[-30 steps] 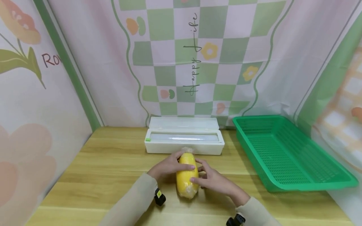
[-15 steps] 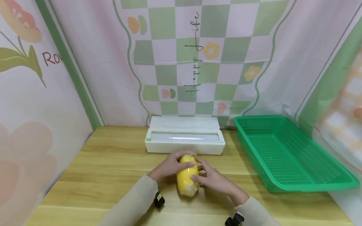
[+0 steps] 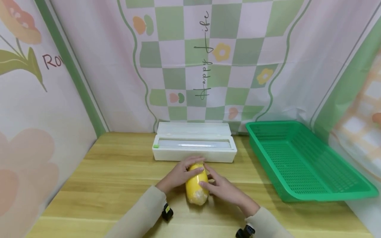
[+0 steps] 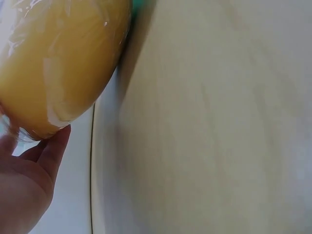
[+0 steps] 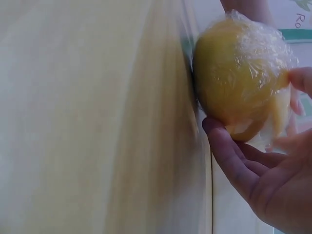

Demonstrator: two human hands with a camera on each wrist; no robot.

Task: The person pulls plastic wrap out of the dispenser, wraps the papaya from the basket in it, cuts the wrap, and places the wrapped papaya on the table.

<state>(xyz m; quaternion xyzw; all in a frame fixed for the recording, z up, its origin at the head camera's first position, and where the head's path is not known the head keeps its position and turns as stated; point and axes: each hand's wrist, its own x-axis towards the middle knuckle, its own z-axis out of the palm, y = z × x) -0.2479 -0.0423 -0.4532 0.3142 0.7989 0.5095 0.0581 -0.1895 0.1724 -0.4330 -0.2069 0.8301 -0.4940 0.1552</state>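
A smooth, oblong yellow fruit (image 3: 196, 181), wrapped in clear cling film, lies on the table between both hands. My left hand (image 3: 178, 174) holds its left side, thumb across the top and fingers folded over the far end, which they hide. From the right, my right hand (image 3: 224, 189) grips it with the thumb on top and the fingers along the side. Bunched film (image 5: 261, 46) gathers at the near end, seen in the right wrist view. In the left wrist view the film lies tight over the fruit (image 4: 58, 58). Just behind stands a white cling film dispenser (image 3: 193, 156).
The dispenser's clear lid (image 3: 193, 129) is raised, with a film roll (image 3: 193, 144) inside. A green plastic basket (image 3: 285, 191) stands at the right of the wooden table (image 3: 98, 178). Printed curtains (image 3: 119, 82) close off the back and sides.
The left fingers have come over the fruit's far end, covering the film tuft that stuck out there. The right fingers have reached slightly farther along its side. The fruit has shifted slightly away.
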